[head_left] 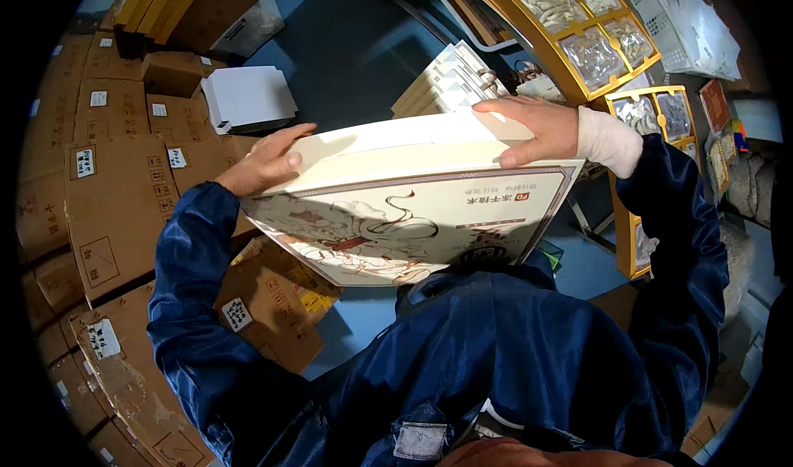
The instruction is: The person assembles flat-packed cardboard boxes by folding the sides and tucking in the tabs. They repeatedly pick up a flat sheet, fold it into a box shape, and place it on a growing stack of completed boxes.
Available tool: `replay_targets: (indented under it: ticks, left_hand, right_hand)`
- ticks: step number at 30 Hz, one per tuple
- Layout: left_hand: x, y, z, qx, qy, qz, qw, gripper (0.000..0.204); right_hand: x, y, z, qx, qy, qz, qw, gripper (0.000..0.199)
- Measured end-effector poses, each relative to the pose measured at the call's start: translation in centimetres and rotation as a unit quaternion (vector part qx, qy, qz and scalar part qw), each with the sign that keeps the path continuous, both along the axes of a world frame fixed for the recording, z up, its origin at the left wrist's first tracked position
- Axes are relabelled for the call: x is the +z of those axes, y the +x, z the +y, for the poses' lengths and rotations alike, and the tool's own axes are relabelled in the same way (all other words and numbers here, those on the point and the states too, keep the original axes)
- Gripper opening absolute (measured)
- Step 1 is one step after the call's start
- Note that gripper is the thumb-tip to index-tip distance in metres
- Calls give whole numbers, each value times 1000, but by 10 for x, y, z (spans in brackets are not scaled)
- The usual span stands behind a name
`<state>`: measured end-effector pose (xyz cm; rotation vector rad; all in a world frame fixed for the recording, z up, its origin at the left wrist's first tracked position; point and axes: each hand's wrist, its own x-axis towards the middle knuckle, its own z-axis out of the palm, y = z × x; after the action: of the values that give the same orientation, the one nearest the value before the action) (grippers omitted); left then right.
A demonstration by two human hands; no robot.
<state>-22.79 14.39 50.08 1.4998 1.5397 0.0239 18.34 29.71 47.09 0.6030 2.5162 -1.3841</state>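
A large flat cream gift box (396,219) with a brown printed picture is held upright against my body. Its plain cream side (396,151) faces up and away from me. My left hand (263,163) grips the left end of that side, thumb and fingers bent over the edge. At the right end my right hand (535,130) clasps it, thumb on the near edge and fingers over the far one. Both arms are in dark blue sleeves, and a pale cuff (610,140) shows at the right wrist. The lower edge of the box is partly hidden by my jacket.
Brown cartons (124,211) are stacked along the left, with a white box (248,97) on top. Several cream boxes (450,78) stand beyond my hands. Yellow compartment trays (570,21) with bagged dried goods and a white plastic basket (661,25) are at the right.
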Motion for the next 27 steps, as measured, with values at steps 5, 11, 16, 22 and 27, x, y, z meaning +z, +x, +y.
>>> replay_targets:
  ticks: [5, 11, 16, 22, 27]
  left_hand:
    - [37, 83, 7, -168, 46, 59, 983, 108]
    - [61, 28, -17, 88, 100, -118, 984, 104]
    - [62, -24, -61, 281, 218, -185, 916, 108]
    - [-24, -58, -152, 518, 208, -297, 775, 88]
    - [-170, -70, -220, 657, 84, -473, 581, 51]
  right_hand:
    - [26, -11, -9, 25, -8, -6, 1000, 83]
    - [30, 48, 23, -275, 179, 263, 907, 55]
    - [-81, 87, 6, -482, -85, 245, 837, 56]
    - [-98, -8, -48, -315, -369, 284, 827, 76]
    - [-69, -65, -54, -245, -150, 224, 931, 65]
